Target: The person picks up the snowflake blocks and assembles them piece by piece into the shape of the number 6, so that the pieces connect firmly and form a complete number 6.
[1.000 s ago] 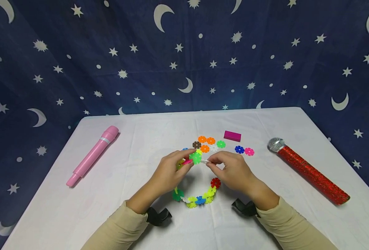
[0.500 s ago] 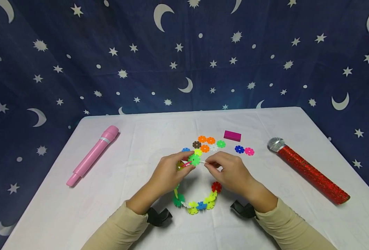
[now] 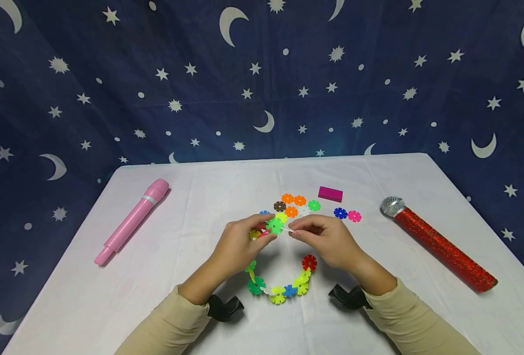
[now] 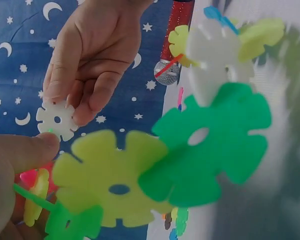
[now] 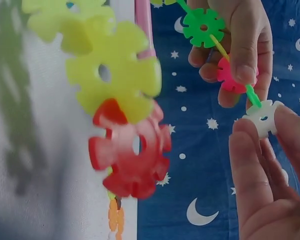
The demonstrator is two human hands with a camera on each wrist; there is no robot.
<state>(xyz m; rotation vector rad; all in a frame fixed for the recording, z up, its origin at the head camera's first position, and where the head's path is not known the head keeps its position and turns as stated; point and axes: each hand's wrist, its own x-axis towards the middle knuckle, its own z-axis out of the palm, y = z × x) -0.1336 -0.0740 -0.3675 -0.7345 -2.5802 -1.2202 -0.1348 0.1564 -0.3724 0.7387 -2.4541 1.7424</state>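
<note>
My left hand [image 3: 237, 246] pinches the upper end of a chain of notched plastic discs, by a pink disc [image 5: 229, 75] and a light green disc [image 3: 274, 226]. Between thumb and fingertips, my right hand [image 3: 334, 244] holds a white notched disc [image 5: 262, 129]. In the right wrist view its slot meets the edge of the green disc, seen edge-on. From the left hand the chain hangs and curves round through a dark green disc [image 3: 256, 286], a blue one [image 3: 290, 290] and yellow ones, ending at a red disc [image 3: 309, 263] below the right hand.
Loose discs lie behind the hands: orange [image 3: 291, 212], brown [image 3: 279, 206], green [image 3: 314, 205], blue [image 3: 340, 213] and pink [image 3: 354, 216]. A magenta block [image 3: 330, 194] sits farther back. A pink microphone [image 3: 133, 219] lies left, a red glittery microphone [image 3: 443, 246] right.
The green disc in the left hand has shifted slightly left, and the right hand has followed with the white disc. The hanging chain has swung a little, its red end lower than at first.
</note>
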